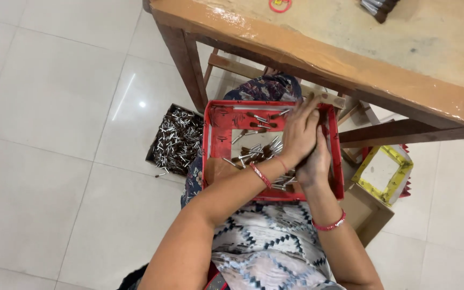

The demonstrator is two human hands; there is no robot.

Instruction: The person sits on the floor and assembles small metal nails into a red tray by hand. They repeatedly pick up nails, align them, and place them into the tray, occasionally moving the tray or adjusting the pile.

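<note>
While the red tray (218,121) sits on the person's lap just below the edge of the wooden table (350,59), both hands are down inside it, right over the scatter of small brushes (256,153) with silver ferrules and dark tips. Left hand (298,134) lies on top, fingers stretched forward and close together, pressing flat towards the tray's far right corner; whether anything is caught under the palm cannot be told. Right hand (313,164) is tucked underneath it, curled, and a few silver brush ends poke out just below it near the tray's front wall, though the grip itself is hidden. Red bangles circle both wrists. Off to the left on the tiled floor (55,107), a dark box (175,142) brims with more of the same silver-ended pieces, just beside the tray. To the right, a yellow-rimmed square tray (398,161) rests on a cardboard box (366,212), near the table leg
</note>
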